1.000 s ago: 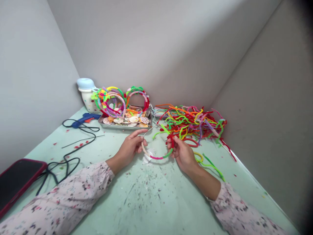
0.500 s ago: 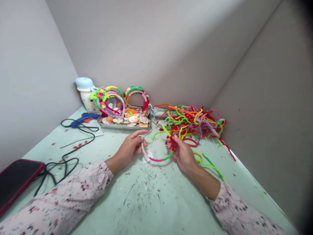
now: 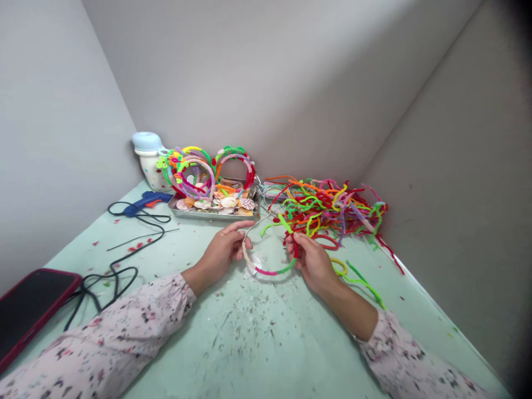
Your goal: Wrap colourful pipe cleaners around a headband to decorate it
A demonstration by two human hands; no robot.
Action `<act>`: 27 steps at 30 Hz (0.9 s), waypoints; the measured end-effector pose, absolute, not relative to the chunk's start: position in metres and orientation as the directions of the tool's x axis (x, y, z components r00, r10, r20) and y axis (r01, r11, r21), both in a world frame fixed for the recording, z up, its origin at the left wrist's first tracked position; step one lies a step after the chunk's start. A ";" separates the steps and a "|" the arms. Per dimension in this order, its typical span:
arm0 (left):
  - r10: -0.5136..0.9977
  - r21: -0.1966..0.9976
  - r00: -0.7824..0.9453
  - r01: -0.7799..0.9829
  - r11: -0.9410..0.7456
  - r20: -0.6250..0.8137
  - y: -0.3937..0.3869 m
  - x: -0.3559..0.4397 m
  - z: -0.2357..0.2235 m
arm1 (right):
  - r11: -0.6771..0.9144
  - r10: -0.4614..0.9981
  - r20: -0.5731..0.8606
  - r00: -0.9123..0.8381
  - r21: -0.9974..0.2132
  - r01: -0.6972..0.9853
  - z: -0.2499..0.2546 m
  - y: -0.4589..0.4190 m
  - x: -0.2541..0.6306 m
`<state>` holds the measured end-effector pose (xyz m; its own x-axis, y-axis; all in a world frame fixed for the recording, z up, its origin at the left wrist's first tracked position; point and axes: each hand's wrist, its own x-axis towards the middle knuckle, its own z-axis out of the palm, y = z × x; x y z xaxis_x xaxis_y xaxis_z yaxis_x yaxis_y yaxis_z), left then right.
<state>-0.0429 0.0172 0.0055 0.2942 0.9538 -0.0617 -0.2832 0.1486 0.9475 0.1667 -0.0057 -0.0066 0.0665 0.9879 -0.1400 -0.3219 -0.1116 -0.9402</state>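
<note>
Between both hands, above the table, is a wire hoop [image 3: 266, 272] partly wrapped in fuzzy pipe cleaner: cream, magenta, green and red stretches. Its upper left part is bare thin wire. My left hand [image 3: 224, 249] pinches the hoop's left side between thumb and fingers, with the index finger stretched out along the bare wire. On the right side, my right hand [image 3: 312, 259] is closed on the red stretch. A bright lime pipe cleaner end [image 3: 285, 223] sticks up from that spot. Some right fingertips are hidden behind the hand and hoop.
A metal tray [image 3: 211, 216] holds shells and several decorated hoops [image 3: 195, 177]. Heaped pipe cleaners [image 3: 328, 208] lie at the back right. On the left are a blue glue gun [image 3: 143, 203], a black cord [image 3: 118, 260], a phone [image 3: 35, 302] and a blue-lidded cup [image 3: 150, 163].
The whole view has shifted slightly, with things sitting a little further right. Both hands keep their grip on the hoop, almost unmoved.
</note>
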 end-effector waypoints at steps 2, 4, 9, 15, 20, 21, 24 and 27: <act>0.953 0.948 0.295 -0.280 0.152 -0.065 0.018 -0.043 0.005 | -0.110 0.987 -0.140 0.073 -0.942 -0.316 -0.007 -0.006 0.166; 0.953 0.948 0.298 -0.281 0.150 -0.062 0.018 -0.043 0.005 | -0.110 0.987 -0.139 0.074 -0.945 -0.309 -0.007 -0.006 0.166; 0.948 0.948 0.315 -0.285 0.143 -0.048 0.019 -0.044 0.003 | -0.114 0.988 -0.138 0.065 -0.951 -0.287 -0.007 -0.006 0.167; 0.948 0.954 0.315 -0.263 0.142 -0.054 0.018 -0.043 0.002 | -0.118 0.988 -0.140 0.067 -0.959 -0.259 -0.005 -0.007 0.167; 0.954 0.959 0.295 -0.248 0.135 -0.058 0.016 -0.041 0.005 | -0.091 0.993 -0.108 0.055 -0.964 -0.252 -0.008 -0.007 0.167; 0.955 0.960 0.291 -0.246 0.134 -0.059 0.016 -0.041 0.006 | -0.090 0.992 -0.109 0.058 -0.962 -0.258 -0.008 -0.007 0.168; 0.957 0.961 0.284 -0.238 0.139 -0.068 0.016 -0.041 0.007 | -0.105 0.989 -0.131 0.072 -0.952 -0.288 -0.008 -0.006 0.168; 0.955 0.958 0.286 -0.245 0.150 -0.076 0.016 -0.041 0.007 | -0.114 0.987 -0.144 0.074 -0.942 -0.315 -0.008 -0.007 0.167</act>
